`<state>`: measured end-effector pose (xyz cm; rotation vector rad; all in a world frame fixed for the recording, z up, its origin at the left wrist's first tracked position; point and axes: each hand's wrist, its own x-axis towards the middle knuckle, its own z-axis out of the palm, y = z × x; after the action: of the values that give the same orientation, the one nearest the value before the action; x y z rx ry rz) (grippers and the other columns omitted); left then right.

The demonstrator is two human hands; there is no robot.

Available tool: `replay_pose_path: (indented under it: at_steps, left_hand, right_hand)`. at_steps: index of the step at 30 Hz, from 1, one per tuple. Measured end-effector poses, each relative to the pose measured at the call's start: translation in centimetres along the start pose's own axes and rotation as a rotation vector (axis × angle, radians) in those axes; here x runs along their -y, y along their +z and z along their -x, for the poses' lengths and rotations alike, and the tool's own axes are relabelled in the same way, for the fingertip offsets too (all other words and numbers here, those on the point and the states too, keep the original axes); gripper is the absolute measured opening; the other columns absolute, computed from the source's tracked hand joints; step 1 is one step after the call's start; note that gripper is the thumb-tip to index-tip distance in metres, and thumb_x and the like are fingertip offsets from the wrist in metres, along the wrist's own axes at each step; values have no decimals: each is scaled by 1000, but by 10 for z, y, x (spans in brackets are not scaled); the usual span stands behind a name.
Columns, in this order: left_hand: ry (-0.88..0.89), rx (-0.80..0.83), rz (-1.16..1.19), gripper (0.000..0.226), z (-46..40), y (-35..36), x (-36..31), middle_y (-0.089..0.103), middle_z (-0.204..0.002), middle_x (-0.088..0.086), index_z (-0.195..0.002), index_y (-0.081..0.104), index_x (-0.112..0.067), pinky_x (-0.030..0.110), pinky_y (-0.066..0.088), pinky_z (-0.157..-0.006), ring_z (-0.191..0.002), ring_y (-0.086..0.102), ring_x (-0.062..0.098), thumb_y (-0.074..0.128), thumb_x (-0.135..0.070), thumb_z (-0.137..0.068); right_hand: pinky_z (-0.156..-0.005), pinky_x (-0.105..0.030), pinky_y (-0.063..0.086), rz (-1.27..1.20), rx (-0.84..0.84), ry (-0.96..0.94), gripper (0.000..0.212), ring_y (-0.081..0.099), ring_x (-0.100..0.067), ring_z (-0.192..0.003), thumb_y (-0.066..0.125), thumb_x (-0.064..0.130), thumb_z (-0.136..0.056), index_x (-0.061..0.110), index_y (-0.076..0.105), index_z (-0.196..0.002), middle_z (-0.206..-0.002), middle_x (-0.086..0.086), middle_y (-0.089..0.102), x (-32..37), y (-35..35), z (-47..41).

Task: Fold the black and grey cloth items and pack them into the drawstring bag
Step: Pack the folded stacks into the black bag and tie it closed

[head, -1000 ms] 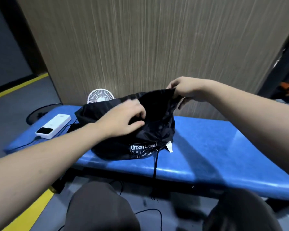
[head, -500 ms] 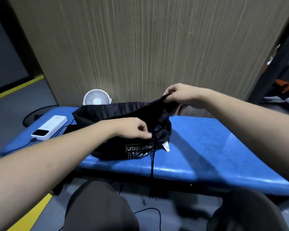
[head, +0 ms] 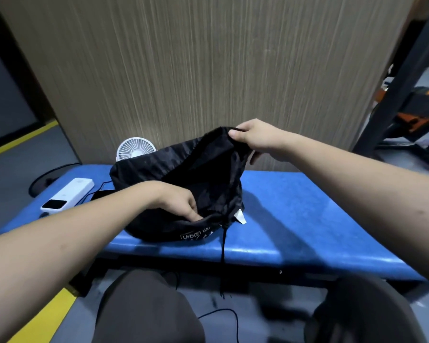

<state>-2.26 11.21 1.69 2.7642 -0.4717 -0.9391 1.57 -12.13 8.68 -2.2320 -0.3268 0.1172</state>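
— Drawstring bag of black, slightly shiny fabric with white lettering (head: pixel 183 189): where does it lie from your hands?

— From the head view, it sits on the blue padded bench (head: pixel 307 219), dead ahead at twelve o'clock. Your right hand (head: pixel 255 137) pinches the far rim and holds it lifted at about one o'clock. Your left hand (head: pixel 181 203) is at the near rim, fingers curled down into the mouth; what they hold I cannot tell.

— So how does the opening run?

— From near-left up to far-right, between your two hands. Your left is nearer the contents, so I'd judge it the one to press things down. A black cord (head: pixel 224 246) hangs over the bench edge at six o'clock.

— Anything beside it?

— White small fan (head: pixel 134 151) and white power bank (head: pixel 68 195), at ten o'clock.
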Motion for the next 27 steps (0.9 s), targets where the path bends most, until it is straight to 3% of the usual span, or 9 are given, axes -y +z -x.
replay_pose_path:
  at_steps: [4,7,9,12,16,19,22,24,27]
  left_hand:
    - [77,-12,38,12,6,4,-3,62,-78,-9,-89,63,-20,14,43,-62,-70,52,6,74,-24,-88]
    - [155,-26,269,34,0,18,-2,58,-88,-4,-101,49,-18,24,44,-68,-76,51,12,78,-14,-84]
    - [223,-83,358,35,-4,23,-5,58,-85,-2,-99,48,-19,29,45,-68,-75,53,13,79,-16,-83]
    - [310,-335,135,26,-3,13,-16,61,-85,-7,-94,53,-23,24,44,-72,-80,56,12,78,-25,-85]
    - [495,-623,54,42,15,-12,-32,59,-101,-9,-116,51,-23,21,43,-89,-97,57,12,77,-20,-84]
    - [608,-668,-91,51,28,-29,-44,50,-99,-14,-120,51,-24,16,40,-88,-95,51,5,77,-5,-80]
    - [700,-691,-213,44,32,-34,-54,46,-110,-20,-111,55,-21,9,36,-84,-97,49,-1,73,2,-79]
    - [735,-769,-318,34,30,-33,-59,47,-116,-12,-109,58,-21,18,41,-81,-95,50,7,75,-8,-82]
    - [774,-956,-480,16,23,-33,-63,53,-112,-1,-99,65,-19,31,48,-71,-94,50,13,67,-32,-90]
  right_hand:
    - [-66,-41,57,-33,56,-19,28,65,-17,-65,49,29,-104,17,69,-87,-74,-2,68,1,8,3]
    - [-71,-44,58,-58,74,-24,28,65,-21,-69,49,30,-104,17,68,-88,-77,-6,68,2,12,7]
    - [-67,-41,58,-80,71,-20,29,64,-19,-67,49,32,-104,16,68,-89,-77,-5,68,2,12,10]
    - [-59,-32,51,-111,57,5,28,59,-16,-64,52,35,-103,15,65,-89,-77,-5,62,1,13,13]
    - [-59,-28,46,-184,79,82,21,56,-15,-64,57,36,-100,16,58,-95,-76,-3,57,-1,11,17]
    - [-49,-26,47,-229,132,100,23,58,-14,-56,58,35,-100,14,56,-91,-69,-1,61,2,8,23]
    - [-54,-32,53,-303,195,79,25,62,-21,-59,56,28,-100,10,62,-84,-72,-9,67,6,7,29]
    - [-58,-33,54,-356,213,69,21,60,-21,-60,57,23,-96,7,66,-85,-71,-9,64,6,8,30]
    - [-61,-32,50,-464,221,68,27,52,-20,-59,56,34,-97,11,66,-86,-61,-3,51,1,11,30]
